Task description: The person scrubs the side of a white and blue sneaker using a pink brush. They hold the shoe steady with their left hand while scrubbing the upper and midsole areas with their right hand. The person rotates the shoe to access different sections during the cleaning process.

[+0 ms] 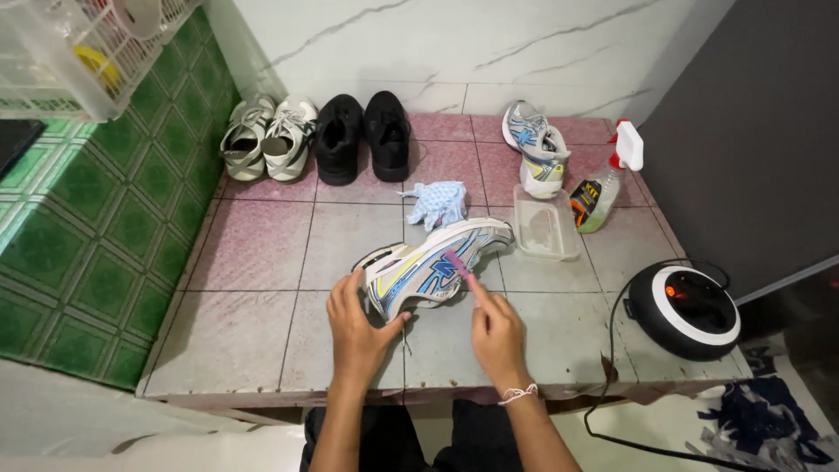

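A white running shoe with blue and yellow trim [437, 262] lies on its side on the tiled platform [253, 323]. My left hand [357, 328] rests against the shoe's heel end and steadies it. My right hand [496, 336] holds a small pink brush [461, 267], whose head touches the shoe's side panel. A thin bracelet sits on my right wrist.
The matching shoe [537, 149], a clear plastic tray [544, 223], a spray bottle [607, 179] and a crumpled blue cloth [435, 203] lie behind. A grey pair [266, 135] and a black pair [363, 135] stand at the wall. A round black-and-white device [686, 310] with a cable sits right.
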